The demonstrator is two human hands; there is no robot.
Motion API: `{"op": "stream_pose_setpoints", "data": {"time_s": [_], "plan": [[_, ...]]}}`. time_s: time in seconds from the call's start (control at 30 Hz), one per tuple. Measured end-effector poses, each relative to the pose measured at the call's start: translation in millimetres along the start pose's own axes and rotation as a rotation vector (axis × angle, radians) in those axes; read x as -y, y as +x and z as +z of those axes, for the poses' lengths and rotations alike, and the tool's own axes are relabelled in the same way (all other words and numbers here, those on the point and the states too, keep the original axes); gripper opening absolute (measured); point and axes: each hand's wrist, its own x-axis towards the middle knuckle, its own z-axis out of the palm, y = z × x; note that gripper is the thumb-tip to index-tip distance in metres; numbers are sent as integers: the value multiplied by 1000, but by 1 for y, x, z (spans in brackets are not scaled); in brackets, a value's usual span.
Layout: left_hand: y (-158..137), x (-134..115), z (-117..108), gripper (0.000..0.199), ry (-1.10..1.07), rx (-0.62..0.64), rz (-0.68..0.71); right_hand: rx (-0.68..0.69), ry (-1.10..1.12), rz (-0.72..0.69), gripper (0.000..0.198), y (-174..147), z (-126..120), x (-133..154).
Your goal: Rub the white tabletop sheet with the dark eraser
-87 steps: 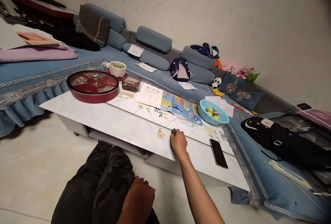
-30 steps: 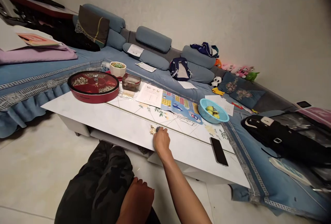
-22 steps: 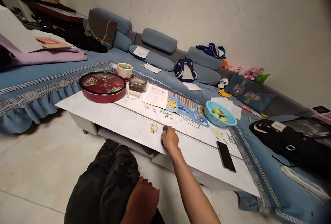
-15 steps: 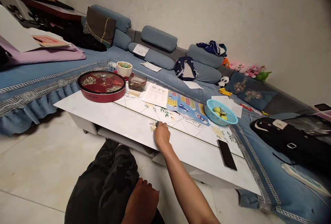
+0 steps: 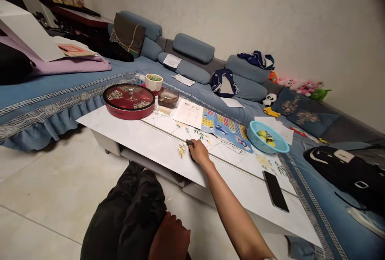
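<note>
My right hand (image 5: 200,152) rests over the white coffee table, its fingers closed on a small dark object (image 5: 190,142) whose kind I cannot make out. Just left of the fingertips, a little heap of pale yellowish bits (image 5: 181,150) lies on the tabletop. Low in the picture, my left hand (image 5: 171,234) is beside my leg in camouflage trousers (image 5: 141,200). Its fingers look curled, and the inside of that hand is hidden.
On the table (image 5: 156,144) stand a red round snack box (image 5: 130,113), a brown plastic tub (image 5: 168,97), a potted succulent (image 5: 154,82) and a blue basket (image 5: 267,142) of fruit. A printed sheet (image 5: 189,113), a colourful chart (image 5: 225,128) and a phone (image 5: 276,191) lie there too.
The view has shifted, so the scene sits further right. My right hand has drawn slightly right of the pale heap, which shows more fully. The left hand stays low beside the leg.
</note>
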Motion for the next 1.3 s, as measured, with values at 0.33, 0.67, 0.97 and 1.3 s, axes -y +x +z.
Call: {"op": "stream_pose_setpoints", "data": {"time_s": [0.33, 0.67, 0.97, 1.3], "plan": [[4, 2, 2, 39, -43, 7, 4, 59, 25, -240, 38, 30, -13, -16], [1, -2, -12, 42, -2, 55, 4, 260, 106, -632, 51, 59, -24, 11], [3, -3, -7, 40, 48, 64, -11, 414, 121, -981, 50, 56, -44, 60], [1, -3, -6, 39, 0, -12, -24, 568, 58, -874, 37, 14, -57, 27]]}}
